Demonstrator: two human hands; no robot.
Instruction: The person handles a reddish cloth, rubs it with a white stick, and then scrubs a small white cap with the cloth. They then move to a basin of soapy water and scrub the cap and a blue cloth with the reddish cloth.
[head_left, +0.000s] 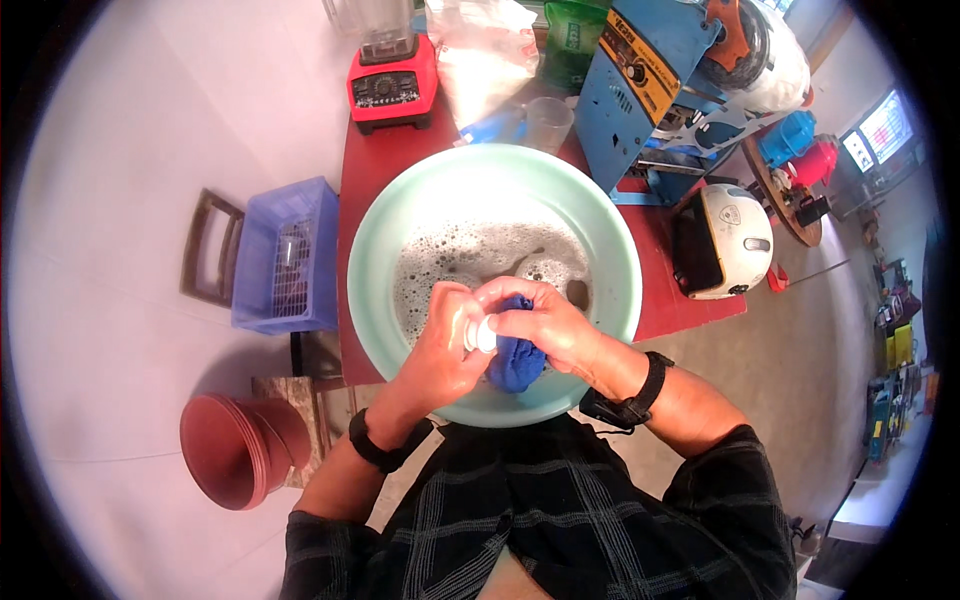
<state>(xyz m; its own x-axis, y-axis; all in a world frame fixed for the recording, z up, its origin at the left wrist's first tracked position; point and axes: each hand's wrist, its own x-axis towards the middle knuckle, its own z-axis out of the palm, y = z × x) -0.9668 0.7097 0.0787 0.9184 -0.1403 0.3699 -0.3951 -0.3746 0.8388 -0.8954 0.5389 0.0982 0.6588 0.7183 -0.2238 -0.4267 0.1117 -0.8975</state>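
Note:
A wide pale green basin (370,280) holds grey soapy water (440,265) with foam and bubbles on it. Over its near side my two hands meet. The fingers of my left hand (440,345) are closed around a small white round piece (483,335), perhaps a cap or small cup; its full shape is hidden by the fingers. My right hand (555,325) grips a bunched blue cloth (517,365), its thumb pressing against the white piece. Something dark lies partly under the water near the right hand, too unclear to name.
The basin stands on a red table (375,170). Behind it are a red blender base (392,88), a clear cup (548,123) and a blue machine (615,120). A white helmet (738,240) sits at right. A blue crate (280,260) and reddish bucket (225,450) are at left.

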